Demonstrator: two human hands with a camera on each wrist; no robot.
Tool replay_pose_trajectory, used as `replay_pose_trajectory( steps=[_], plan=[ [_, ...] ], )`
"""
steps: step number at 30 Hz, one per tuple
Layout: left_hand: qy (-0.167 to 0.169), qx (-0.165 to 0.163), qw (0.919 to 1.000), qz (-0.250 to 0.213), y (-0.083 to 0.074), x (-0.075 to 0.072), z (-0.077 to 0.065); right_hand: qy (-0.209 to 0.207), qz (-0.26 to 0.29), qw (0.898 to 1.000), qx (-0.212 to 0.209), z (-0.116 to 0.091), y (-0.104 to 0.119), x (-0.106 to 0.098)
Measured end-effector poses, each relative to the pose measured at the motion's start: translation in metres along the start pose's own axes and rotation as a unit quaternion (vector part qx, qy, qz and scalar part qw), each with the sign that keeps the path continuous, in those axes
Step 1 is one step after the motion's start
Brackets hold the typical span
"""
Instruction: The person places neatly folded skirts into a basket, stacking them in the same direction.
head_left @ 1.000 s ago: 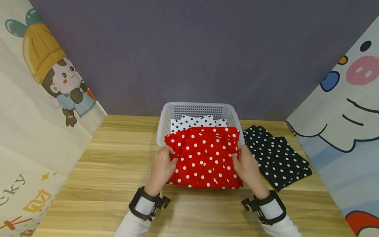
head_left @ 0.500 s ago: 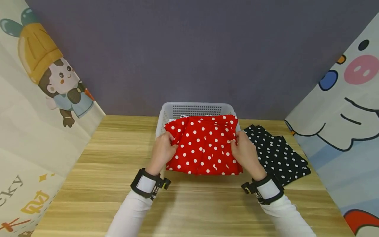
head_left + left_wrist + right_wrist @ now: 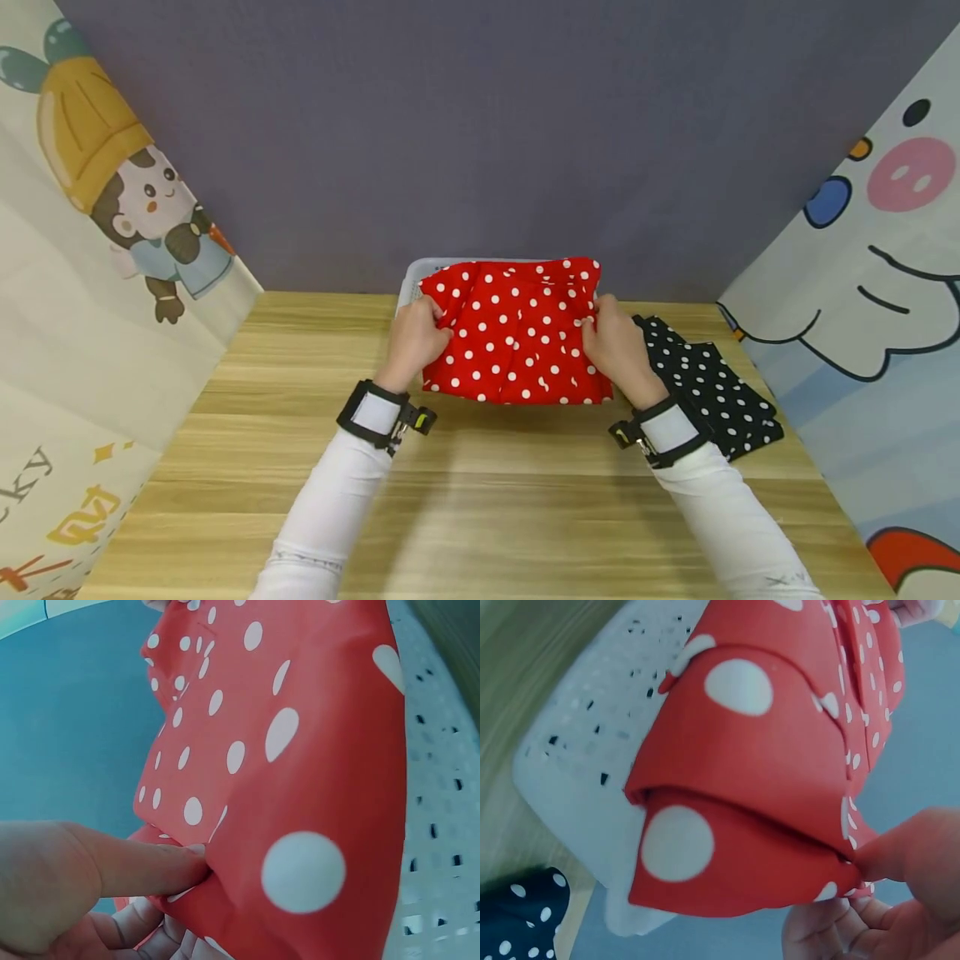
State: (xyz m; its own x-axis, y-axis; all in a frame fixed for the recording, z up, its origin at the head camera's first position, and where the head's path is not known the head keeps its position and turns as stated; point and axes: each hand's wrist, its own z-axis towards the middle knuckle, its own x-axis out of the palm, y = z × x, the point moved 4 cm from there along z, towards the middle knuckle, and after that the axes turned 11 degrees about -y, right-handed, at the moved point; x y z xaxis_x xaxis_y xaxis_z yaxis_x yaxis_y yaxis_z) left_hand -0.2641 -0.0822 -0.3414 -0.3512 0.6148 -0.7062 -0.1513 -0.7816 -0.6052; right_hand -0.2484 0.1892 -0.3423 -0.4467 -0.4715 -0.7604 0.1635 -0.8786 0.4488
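A folded red cloth with white polka dots spans the space between both hands in the head view. At its left edge my left hand pinches the fabric between thumb and fingers. My right hand grips the opposite edge the same way, thumb on top in the right wrist view. Behind the cloth stands a white perforated plastic basket; most of it is hidden, with its holed wall showing beside the fabric in the left wrist view.
A folded black cloth with white dots lies on the wooden table right of the basket, partly behind my right wrist. A grey panel rises at the table's back edge, with printed sheets along the sides.
Both hands have carried the red cloth forward, up and over the basket. The white cloth with black dots inside it, visible earlier, is now covered from the head view.
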Motion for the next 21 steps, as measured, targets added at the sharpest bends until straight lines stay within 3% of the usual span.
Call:
replay_pose_trajectory(
  steps=[5,11,21],
  plan=[
    [-0.006,0.013,0.9999,0.004,-0.004,0.000,0.015,0.009,-0.008,1.000,0.005,0.014,0.000,0.001],
    [-0.002,0.008,1.0000,0.003,-0.006,0.004,0.029,0.016,-0.009,1.000,0.015,0.030,0.000,0.004],
    [0.003,0.010,0.9990,0.043,-0.004,0.014,0.049,0.055,-0.022,0.997,0.055,0.054,-0.003,0.020]
  ],
)
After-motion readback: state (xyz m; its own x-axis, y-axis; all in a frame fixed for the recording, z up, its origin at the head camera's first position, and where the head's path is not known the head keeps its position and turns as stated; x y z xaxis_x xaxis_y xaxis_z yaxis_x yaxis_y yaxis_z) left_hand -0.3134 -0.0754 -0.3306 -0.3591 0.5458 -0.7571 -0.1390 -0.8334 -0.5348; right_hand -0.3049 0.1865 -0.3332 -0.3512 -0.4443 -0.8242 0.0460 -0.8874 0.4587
